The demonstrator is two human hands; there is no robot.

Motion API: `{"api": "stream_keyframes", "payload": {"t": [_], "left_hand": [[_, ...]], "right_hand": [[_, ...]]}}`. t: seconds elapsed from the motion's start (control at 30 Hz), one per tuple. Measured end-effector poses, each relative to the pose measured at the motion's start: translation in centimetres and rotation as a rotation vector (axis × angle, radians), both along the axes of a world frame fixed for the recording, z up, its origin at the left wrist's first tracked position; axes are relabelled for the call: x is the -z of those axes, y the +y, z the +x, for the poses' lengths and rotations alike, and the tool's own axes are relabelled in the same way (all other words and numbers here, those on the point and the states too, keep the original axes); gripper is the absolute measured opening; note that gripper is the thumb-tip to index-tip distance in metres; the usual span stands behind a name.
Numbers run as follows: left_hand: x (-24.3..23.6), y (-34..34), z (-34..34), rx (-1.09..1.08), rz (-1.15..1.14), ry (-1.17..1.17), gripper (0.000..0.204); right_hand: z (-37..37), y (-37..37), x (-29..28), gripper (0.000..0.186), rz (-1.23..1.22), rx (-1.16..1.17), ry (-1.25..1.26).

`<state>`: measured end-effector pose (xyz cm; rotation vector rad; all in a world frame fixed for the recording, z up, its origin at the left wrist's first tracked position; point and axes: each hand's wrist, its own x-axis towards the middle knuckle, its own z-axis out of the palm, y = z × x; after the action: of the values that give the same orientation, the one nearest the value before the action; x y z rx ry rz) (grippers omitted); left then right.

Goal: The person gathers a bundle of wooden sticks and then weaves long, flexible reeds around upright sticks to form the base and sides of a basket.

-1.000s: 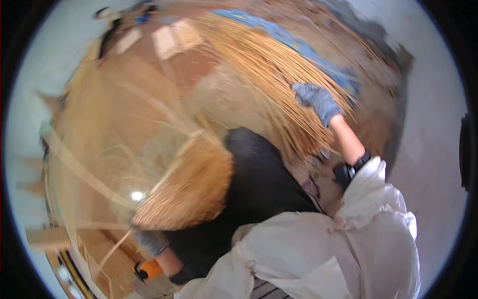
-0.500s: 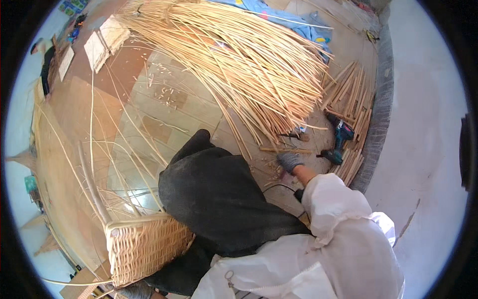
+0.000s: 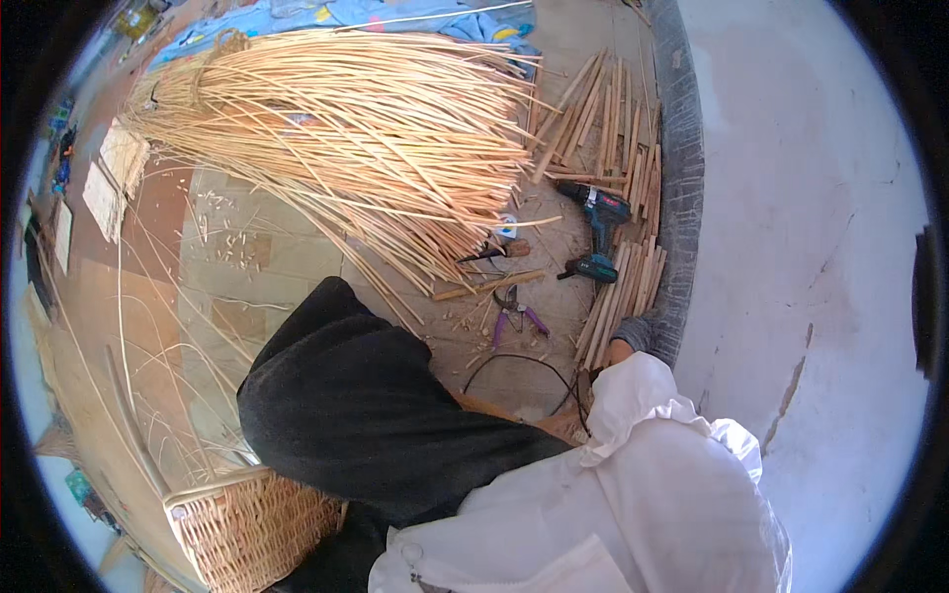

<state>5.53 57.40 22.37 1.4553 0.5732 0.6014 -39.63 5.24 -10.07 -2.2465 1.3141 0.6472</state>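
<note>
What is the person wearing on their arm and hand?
The right arm wears a loose, crumpled white sleeve. The right hand has a grey glove, mostly hidden by the wooden sticks beside it. The left hand is not in view.

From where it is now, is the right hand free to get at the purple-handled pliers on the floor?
Probably yes. The right hand rests by the wooden sticks, and only bare floor with small scraps separates it from the purple-handled pliers.

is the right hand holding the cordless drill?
No. The right hand, in a grey glove, reaches the wooden sticks by the kerb, while the cordless drill lies apart on the ground.
</note>
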Motion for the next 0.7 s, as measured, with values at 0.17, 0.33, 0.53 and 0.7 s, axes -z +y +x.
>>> {"api": "stream_keyframes", "payload": {"t": [0.17,0.33,0.53,0.7], "left_hand": [[-0.5,-1.0,-0.3,0.021,0.042,-0.013,0.053],[-2.5,-0.6,-1.7,0.028,0.084,-0.024,0.053],[-3.0,-0.3,-1.9,0.019,0.056,-0.117,0.054],[-6.7,-0.8,-3.4,-0.081,0.058,-0.243,0.054]], "right_hand": [[-2.7,-4.4,-2.4,0.036,0.072,0.228,0.078],[0.6,-6.4,-3.9,0.037,0.147,0.44,0.159],[29.3,-9.5,-10.0,0.038,0.349,0.589,-0.223],[39.9,-2.1,-22.3,0.027,0.818,0.089,-0.787]]}}
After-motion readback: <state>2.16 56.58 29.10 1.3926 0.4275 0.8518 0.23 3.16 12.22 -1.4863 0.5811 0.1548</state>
